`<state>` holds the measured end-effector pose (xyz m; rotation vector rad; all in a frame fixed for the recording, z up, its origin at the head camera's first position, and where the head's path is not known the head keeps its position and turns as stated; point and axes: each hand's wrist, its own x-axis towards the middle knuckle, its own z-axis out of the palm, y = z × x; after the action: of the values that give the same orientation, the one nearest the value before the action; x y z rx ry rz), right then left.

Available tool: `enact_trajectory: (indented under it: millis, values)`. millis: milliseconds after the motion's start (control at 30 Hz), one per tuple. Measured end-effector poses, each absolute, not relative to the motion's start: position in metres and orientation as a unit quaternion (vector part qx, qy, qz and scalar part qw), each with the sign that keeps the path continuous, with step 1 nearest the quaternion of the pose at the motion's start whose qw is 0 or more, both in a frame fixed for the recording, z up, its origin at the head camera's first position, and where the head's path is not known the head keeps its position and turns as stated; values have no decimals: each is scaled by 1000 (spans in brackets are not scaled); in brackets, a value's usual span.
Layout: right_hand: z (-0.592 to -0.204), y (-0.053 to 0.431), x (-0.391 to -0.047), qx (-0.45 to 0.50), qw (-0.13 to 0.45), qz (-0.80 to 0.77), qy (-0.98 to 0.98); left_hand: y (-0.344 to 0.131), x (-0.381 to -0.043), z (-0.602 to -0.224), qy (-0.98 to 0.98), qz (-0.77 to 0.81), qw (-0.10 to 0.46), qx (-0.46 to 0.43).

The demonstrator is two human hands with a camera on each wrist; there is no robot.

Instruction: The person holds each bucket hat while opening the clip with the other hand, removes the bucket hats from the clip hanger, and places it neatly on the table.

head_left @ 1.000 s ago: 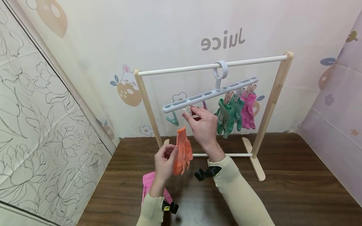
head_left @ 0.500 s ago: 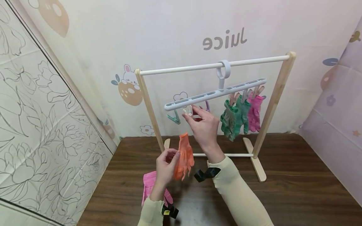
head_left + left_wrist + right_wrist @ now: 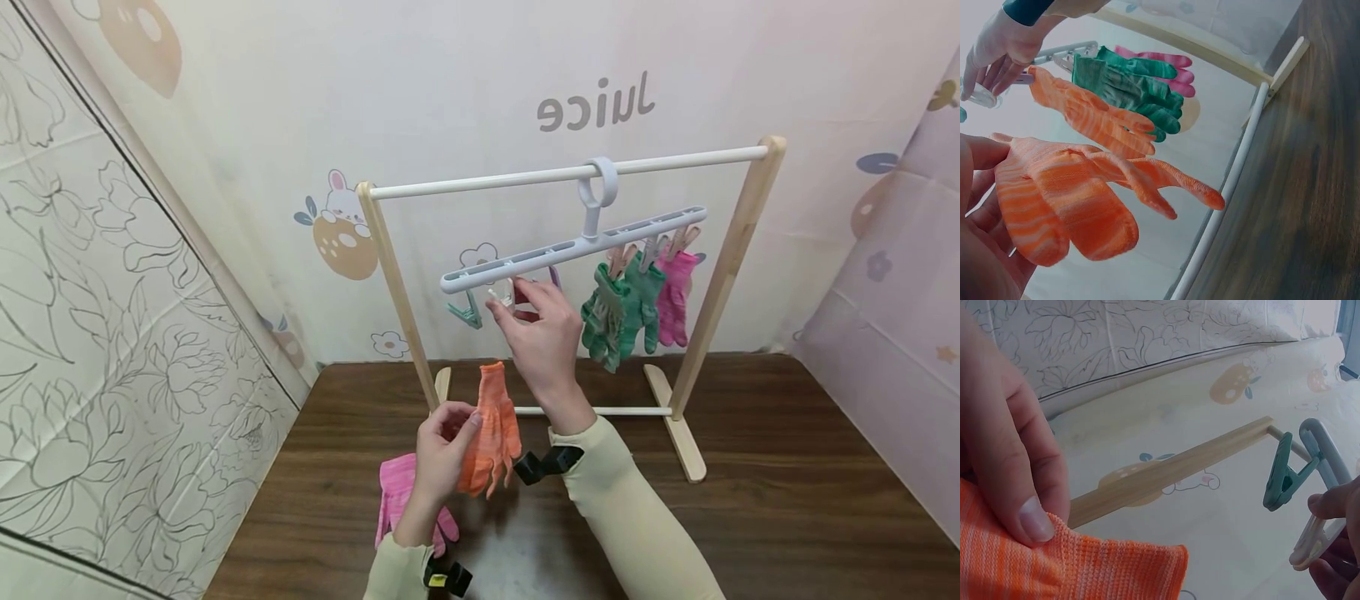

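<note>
My left hand (image 3: 452, 431) pinches an orange knit glove (image 3: 491, 433) by its cuff, fingers hanging down, just above the table. The right wrist view shows my left thumb (image 3: 1034, 515) pressed on the orange cuff (image 3: 1085, 569). My right hand (image 3: 512, 298) reaches up under the grey clip hanger (image 3: 570, 246) and pinches a white clip (image 3: 500, 294) there. The same white clip (image 3: 1313, 540) sits between my right fingertips. Orange glove fingers (image 3: 1085, 187) fill the left wrist view, with the hung green gloves (image 3: 1129, 84) behind.
The hanger hooks on the white rod (image 3: 525, 177) of a wooden rack (image 3: 723, 267). Two green gloves (image 3: 615, 308) and a pink glove (image 3: 675, 296) hang at its right end, a teal clip (image 3: 465, 315) at its left. Another pink glove (image 3: 401, 496) lies on the dark table (image 3: 787, 517).
My left hand has lowered the orange glove a little. The hanger has swung slightly to the right. My right hand stays at the white clip.
</note>
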<state>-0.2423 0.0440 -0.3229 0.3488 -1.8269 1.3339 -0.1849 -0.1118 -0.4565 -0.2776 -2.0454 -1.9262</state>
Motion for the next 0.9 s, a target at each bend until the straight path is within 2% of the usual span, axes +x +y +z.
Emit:
enact_trajectory:
  millis: [433,900]
  values:
    - [-324,45,-243,131,391,532,-739,-118,-181,-467,-723,-676,120,-83]
    - [-322,47,-248,141,393,529,-739,-120,-173,-477,-702,-708,50,-53]
